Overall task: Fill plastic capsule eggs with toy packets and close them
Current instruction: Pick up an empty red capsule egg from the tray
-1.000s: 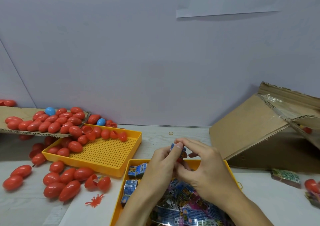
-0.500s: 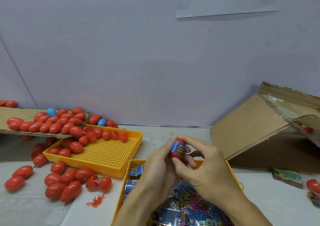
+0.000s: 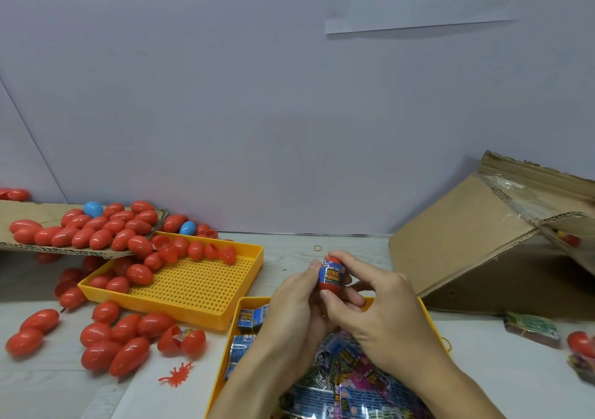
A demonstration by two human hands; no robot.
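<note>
Both hands hold one red capsule egg [image 3: 331,286] above the near yellow tray [image 3: 225,348]. A blue toy packet [image 3: 331,274] sticks out between the egg's two red halves. My left hand [image 3: 296,306] grips the egg from the left. My right hand [image 3: 380,302] pinches it from the right, with a finger on its top. The near tray is filled with several blue and pink toy packets [image 3: 347,383].
A second yellow tray [image 3: 199,293] at the left holds several red eggs. More red eggs [image 3: 109,341] lie loose on the table, and a cardboard sheet [image 3: 19,222] carries others with a blue egg [image 3: 93,208]. A tilted cardboard box [image 3: 476,245] stands at the right.
The hands pushed the blue packet into the red egg halves and lifted the egg slightly; its red top and bottom now show around the packet.
</note>
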